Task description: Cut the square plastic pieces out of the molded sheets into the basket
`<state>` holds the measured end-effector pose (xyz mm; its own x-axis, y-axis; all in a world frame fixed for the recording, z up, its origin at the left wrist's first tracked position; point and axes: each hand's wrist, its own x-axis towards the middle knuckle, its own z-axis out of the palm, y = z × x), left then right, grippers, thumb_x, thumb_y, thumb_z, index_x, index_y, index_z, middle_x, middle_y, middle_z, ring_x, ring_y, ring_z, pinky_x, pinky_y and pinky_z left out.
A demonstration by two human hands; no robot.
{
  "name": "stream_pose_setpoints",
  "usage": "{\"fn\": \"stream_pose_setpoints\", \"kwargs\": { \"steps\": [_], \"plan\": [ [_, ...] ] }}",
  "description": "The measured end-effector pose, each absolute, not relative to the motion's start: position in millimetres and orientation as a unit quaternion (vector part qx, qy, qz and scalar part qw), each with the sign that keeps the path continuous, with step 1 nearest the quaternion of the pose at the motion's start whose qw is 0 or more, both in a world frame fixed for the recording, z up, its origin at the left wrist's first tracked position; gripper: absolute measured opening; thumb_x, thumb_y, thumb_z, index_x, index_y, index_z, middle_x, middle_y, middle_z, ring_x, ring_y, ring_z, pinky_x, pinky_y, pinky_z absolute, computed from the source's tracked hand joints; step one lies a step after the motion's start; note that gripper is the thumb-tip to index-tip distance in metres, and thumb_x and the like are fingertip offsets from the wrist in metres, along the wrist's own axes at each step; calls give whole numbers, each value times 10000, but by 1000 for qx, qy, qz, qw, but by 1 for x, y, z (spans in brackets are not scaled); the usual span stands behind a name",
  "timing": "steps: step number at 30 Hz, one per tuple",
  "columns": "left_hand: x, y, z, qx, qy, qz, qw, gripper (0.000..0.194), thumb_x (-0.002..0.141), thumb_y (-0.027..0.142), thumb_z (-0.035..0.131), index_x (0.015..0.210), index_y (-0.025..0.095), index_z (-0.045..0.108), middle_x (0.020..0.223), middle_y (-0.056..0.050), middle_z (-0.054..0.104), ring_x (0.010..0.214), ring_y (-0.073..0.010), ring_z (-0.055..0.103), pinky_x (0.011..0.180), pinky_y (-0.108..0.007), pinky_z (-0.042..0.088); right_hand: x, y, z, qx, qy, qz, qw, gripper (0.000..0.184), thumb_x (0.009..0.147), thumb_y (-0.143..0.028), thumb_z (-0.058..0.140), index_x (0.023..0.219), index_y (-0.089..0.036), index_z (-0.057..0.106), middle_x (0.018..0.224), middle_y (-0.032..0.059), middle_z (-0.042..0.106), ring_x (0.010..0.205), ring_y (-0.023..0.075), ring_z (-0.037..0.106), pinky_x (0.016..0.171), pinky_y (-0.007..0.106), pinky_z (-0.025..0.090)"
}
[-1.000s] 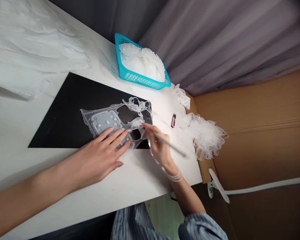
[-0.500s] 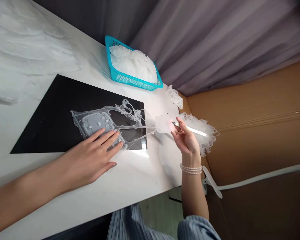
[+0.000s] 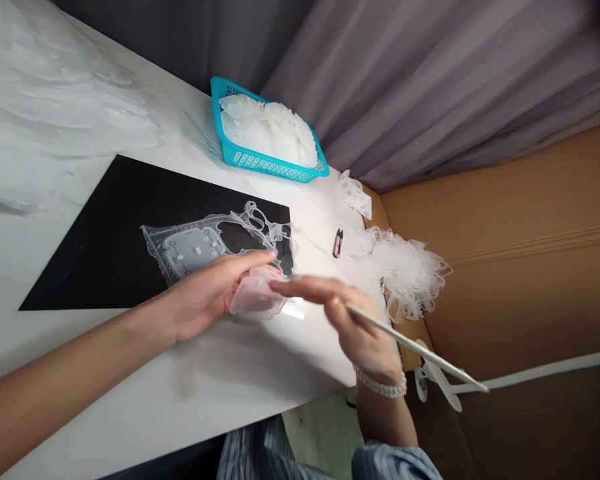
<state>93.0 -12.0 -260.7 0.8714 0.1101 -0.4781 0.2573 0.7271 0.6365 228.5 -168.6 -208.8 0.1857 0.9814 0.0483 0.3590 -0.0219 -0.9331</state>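
At black mat [image 3: 95, 247] edge | left grip [image 3: 205, 293] clamped on translucent piece [image 3: 256, 295], right grip [image 3: 363, 327] round slim tool [image 3: 420, 347] | I judged light pressure best

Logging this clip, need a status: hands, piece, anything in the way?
Left hand holding translucent piece. Right hand gripping slim rod, fingertips at the piece. Moulded sheet on black mat, partly hidden by left hand.
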Motion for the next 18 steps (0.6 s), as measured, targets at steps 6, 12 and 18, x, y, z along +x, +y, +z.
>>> {"fn": "stream_pose_setpoints", "kwargs": {
  "steps": [6,12,18],
  "plan": [
    [83,-12,-269,554,296,-23,778,303,757,416,746,1012,251,753,907,-13,766,926,-209,690,750,-266,486,246,-139,-230,-773,-425,250,399,366,970,-440,564,698,-212,476,708,3,674,723,154,625,662,287,441],
    [83,-11,-265,679,313,4,665,216,800,449,668,862,255,738,718,25,680,670,-156,606,528,-244,368,232,-126,-250,-670,-369,428,482,494,820,-399,758,675,-222,320,648,-45,530,617,101,469,570,243,348],
    [83,-17,-258,694,343,63,630,197,796,422,664,846,253,752,796,11,752,797,-189,662,563,-232,428,222,-123,-257,-615,-354,409,573,531,798,-306,782,624,-219,288,584,-74,344,570,80,300,537,246,254]
  ]
}}
